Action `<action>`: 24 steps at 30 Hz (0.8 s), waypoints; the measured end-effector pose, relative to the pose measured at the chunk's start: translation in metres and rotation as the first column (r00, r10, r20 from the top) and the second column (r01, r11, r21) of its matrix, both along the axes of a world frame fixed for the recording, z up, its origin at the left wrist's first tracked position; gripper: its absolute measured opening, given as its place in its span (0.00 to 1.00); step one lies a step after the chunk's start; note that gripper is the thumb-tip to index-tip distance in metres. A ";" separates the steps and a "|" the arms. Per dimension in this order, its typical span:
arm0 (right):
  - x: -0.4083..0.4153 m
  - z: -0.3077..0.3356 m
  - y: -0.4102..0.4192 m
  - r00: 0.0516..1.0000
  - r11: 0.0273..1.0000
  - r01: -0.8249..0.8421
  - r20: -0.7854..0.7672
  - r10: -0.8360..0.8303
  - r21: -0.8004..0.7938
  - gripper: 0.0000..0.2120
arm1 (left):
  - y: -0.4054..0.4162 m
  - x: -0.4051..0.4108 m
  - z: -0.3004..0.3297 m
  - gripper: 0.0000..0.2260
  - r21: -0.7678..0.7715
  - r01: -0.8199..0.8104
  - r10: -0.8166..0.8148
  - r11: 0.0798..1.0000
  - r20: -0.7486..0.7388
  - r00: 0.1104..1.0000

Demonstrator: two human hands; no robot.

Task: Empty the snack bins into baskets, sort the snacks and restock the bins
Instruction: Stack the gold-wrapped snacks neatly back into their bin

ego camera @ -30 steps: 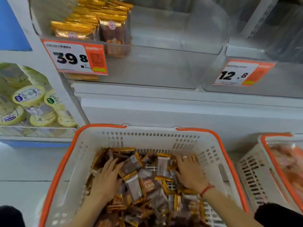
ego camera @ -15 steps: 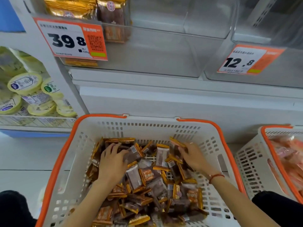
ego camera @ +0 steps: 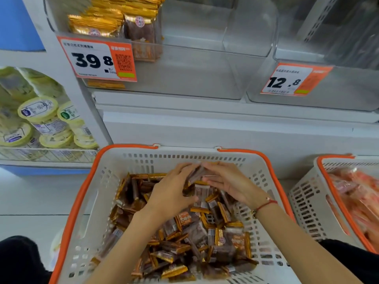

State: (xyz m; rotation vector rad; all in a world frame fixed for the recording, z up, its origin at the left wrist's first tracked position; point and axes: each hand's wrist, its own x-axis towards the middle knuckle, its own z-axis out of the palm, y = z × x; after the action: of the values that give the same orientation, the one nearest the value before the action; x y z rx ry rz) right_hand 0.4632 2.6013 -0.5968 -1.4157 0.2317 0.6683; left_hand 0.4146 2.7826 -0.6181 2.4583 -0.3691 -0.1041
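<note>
Head view only. White basket (ego camera: 82, 203) with orange rim sits on the floor below the shelf, roughly half full of small brown-and-gold wrapped snacks (ego camera: 184, 242). Both hands meet over the far middle of the pile. Left hand (ego camera: 170, 193) curls its fingers round a bunch of packets; right hand (ego camera: 227, 181) closes on the same bunch from the other side, thumb on top. Grip on each side: grasping snack packets, not released. Judgement: packets are being squared into a stack between the palms so they can go up in one neat handful.

Clear bin (ego camera: 194, 74) directly above, tagged 39.8 (ego camera: 96, 58), holds a few gold packets (ego camera: 106, 23) stacked at its left end; remainder looks bare. Likely target for this handful, restocking stage.

Neighbouring clear bin (ego camera: 338, 95), tagged 12.8 (ego camera: 291, 79), shows no contents. Second basket (ego camera: 307, 201) at right holds pinkish-orange packs (ego camera: 352, 197), kept apart, presumably that bin's stock. Yellow-lidded tubs (ego camera: 39, 107) at left, uninvolved.
</note>
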 end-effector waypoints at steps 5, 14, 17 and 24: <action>-0.005 -0.057 -0.023 0.939 0.651 -0.241 -0.003 0.345 -0.720 0.18 | 0.020 0.003 -0.027 0.17 -0.219 -0.381 0.292 0.898 -0.351 0.890; -0.044 -0.126 -0.037 0.856 0.120 -0.194 -0.109 0.505 -0.974 0.11 | 0.029 -0.002 -0.048 0.11 -0.399 -0.772 0.156 0.494 -0.833 0.531; -0.020 -0.098 -0.037 0.843 0.113 -0.204 -0.116 0.525 -0.973 0.06 | 0.032 -0.001 -0.039 0.10 -0.409 -0.776 0.152 0.480 -0.833 0.532; 0.010 -0.001 -0.027 0.957 0.838 -0.260 -0.009 0.292 -0.480 0.08 | 0.039 0.012 -0.017 0.09 -0.432 -0.813 0.306 0.390 -0.772 0.557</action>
State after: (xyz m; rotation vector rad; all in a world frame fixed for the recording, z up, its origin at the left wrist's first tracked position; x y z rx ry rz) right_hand 0.4729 2.5741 -0.5976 -1.9714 0.1453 0.8378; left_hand 0.4261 2.8217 -0.6346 1.4069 0.6878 -0.3122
